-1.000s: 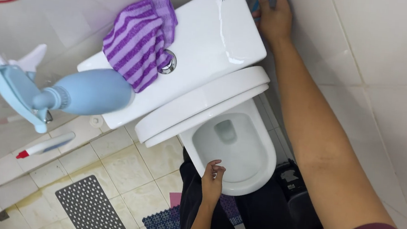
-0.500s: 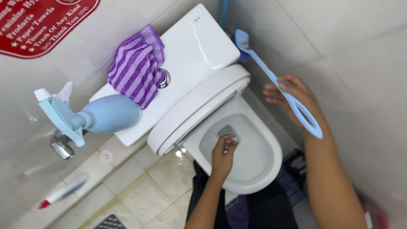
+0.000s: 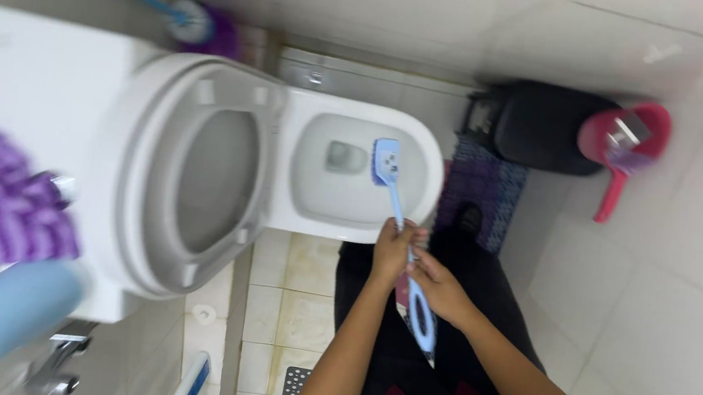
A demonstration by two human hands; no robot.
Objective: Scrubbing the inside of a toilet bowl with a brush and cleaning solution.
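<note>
1. We stood on a pale tiled floor (image 3: 299, 295), its grout lines stained.
2. A white toilet (image 3: 298, 218) sat on it, with a black bin (image 3: 547, 130) near the wall.
3. A dark patterned mat (image 3: 481, 188) lay between them, and a red dipper (image 3: 622, 155) rested just beside the bin.

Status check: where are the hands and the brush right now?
Left hand and right hand both grip the blue brush handle. Brush head over the toilet bowl. Seat lid up, nothing blocking.
</note>
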